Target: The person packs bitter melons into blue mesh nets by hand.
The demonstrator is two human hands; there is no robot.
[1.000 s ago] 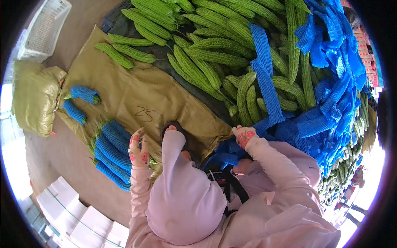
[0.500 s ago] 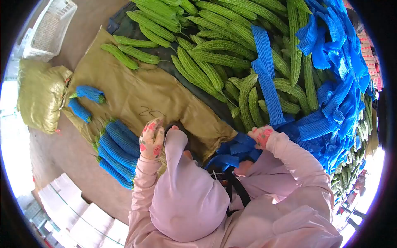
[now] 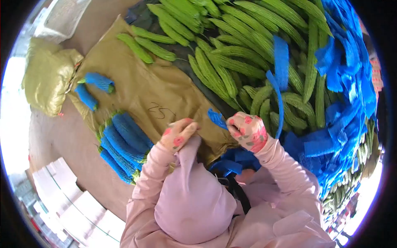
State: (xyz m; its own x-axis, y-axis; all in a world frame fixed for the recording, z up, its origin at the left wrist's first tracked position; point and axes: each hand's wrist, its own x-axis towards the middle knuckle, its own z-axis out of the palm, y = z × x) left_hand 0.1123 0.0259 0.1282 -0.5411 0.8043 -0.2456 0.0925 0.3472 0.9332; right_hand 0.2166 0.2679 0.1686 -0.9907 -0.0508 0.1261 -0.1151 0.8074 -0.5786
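My right hand (image 3: pixel 249 131), in a flower-print glove, is closed on a blue mesh sleeve (image 3: pixel 216 118) whose bunched end sticks out to its left. My left hand (image 3: pixel 180 134), gloved alike, is above the tan sack (image 3: pixel 144 80) with its fingers pinched; what they hold, if anything, I cannot make out. Left of it lies a row of bitter gourds in blue sleeves (image 3: pixel 124 138). Two shorter sleeved gourds (image 3: pixel 99 82) rest farther off on the sack. Beyond my right hand is a heap of bare bitter gourds (image 3: pixel 244 51).
Loose blue mesh sleeves (image 3: pixel 331 140) are piled on the right, with a few strips over the gourds. A stuffed tan sack (image 3: pixel 49 78) and a white crate (image 3: pixel 64 18) stand at the far left. White boxes (image 3: pixel 70 198) are at the lower left.
My right hand has moved left from the sleeve pile and now holds a blue mesh sleeve. My left hand has shifted right, towards it. The view has turned slightly.
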